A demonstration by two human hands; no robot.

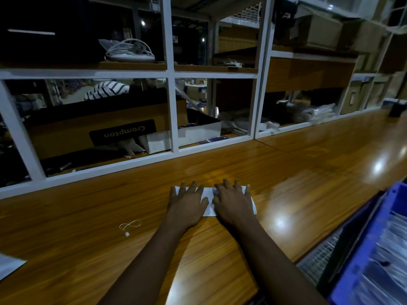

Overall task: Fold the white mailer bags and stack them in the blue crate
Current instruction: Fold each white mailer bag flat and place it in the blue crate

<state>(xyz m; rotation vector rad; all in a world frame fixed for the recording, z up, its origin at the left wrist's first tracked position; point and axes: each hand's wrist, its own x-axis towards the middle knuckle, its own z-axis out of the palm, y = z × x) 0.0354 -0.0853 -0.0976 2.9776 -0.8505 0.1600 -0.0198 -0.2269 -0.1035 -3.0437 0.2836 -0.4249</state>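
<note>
Dim, white-framed storage shelves (171, 73) rise behind a long wooden counter (88, 216), where a thin looped white cable (130, 226) lies loose toward the left. At the counter's middle, a person's left hand (187, 203) and right hand (233, 201) press down side by side, fingers straight and slightly spread, on a white mailer bag (207, 194) lying flat on the wood as a narrow strip. Just off the counter's right edge stands the blue crate (359, 256), with more white bags (389, 249) stacked inside, their detail blurred.

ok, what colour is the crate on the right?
Blue; the crate shows best in the head view, lower right.
</note>
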